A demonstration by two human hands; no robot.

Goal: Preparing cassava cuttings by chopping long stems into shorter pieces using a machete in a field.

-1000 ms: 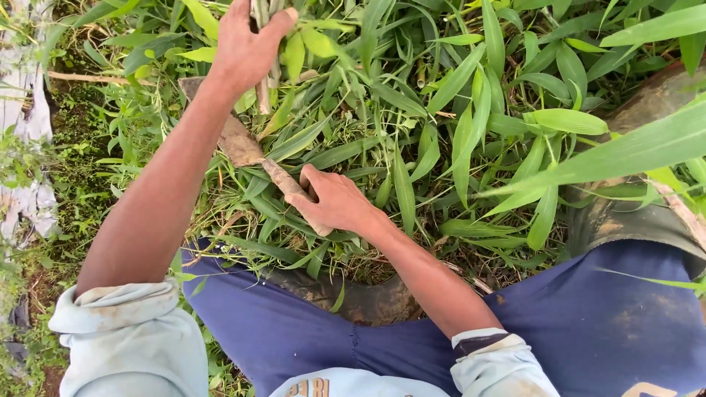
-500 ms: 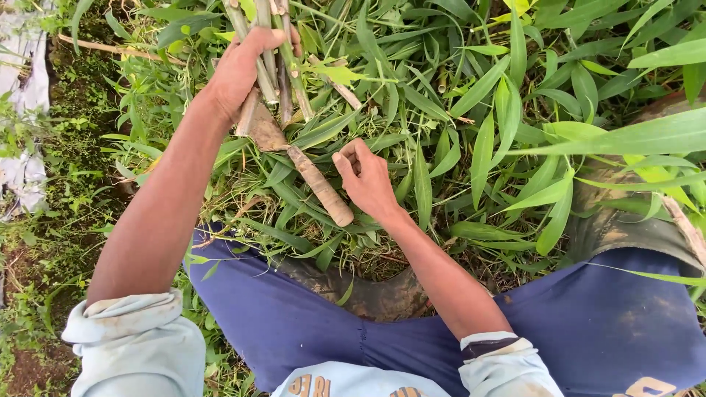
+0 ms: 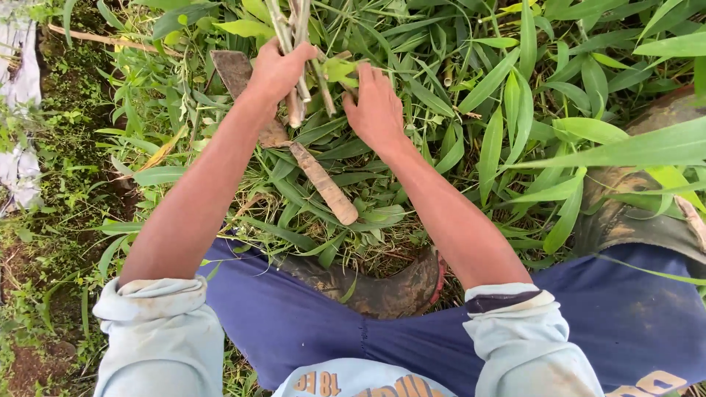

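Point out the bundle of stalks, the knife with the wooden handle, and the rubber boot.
bundle of stalks (image 3: 298, 44), head view, on the pale stems above the left hand's grip.
knife (image 3: 323, 187), head view, on the wooden handle lying on the leaves.
rubber boot (image 3: 382, 287), head view, on the muddy toe.

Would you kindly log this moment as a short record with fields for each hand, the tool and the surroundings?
left hand: closed around a bunch of pale stalks
right hand: fingers in the green leaves beside the stalks, grip not clear
tool: knife with broad rusty blade and wooden handle, lying on the grass, held by neither hand
surroundings: long green leaves, muddy boot
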